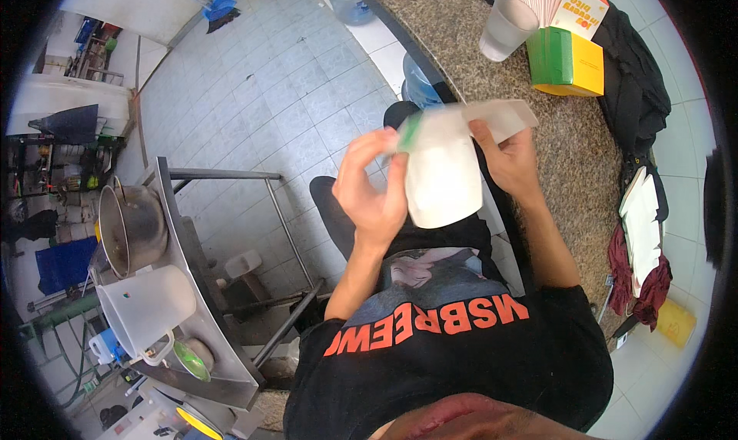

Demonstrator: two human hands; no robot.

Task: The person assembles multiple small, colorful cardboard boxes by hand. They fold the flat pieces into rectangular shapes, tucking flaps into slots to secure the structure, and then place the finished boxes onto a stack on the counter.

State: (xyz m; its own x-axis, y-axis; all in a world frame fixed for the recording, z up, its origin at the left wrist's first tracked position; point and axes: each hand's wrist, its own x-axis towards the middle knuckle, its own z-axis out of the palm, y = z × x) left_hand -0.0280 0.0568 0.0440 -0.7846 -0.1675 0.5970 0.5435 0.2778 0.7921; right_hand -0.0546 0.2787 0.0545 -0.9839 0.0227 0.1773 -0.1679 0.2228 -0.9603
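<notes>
A white paperboard food carton (pixel 443 175) with a green edge is held up in front of my torso, between both hands. At its upper left corner, my left hand (pixel 373 182) pinches the green edge between thumb and fingers, slightly blurred by motion. My right hand (pixel 509 159) grips the pale flap on the carton's other side, thumb on top and fingers behind. Beyond it on the granite counter (pixel 565 148) lie a stack of white and red nested cartons (pixel 538 2) and a green and yellow carton (pixel 569 63). Beside them stands a translucent plastic cup (pixel 507 29).
Dark cloth (pixel 634 79) and a white and maroon cloth pile (pixel 639 232) lie along the counter's far right side. At left, a metal table (pixel 192 255) carries a large pot (pixel 132 229) and a white plastic jug (pixel 150 305). Water bottles (pixel 347 2) stand below the counter.
</notes>
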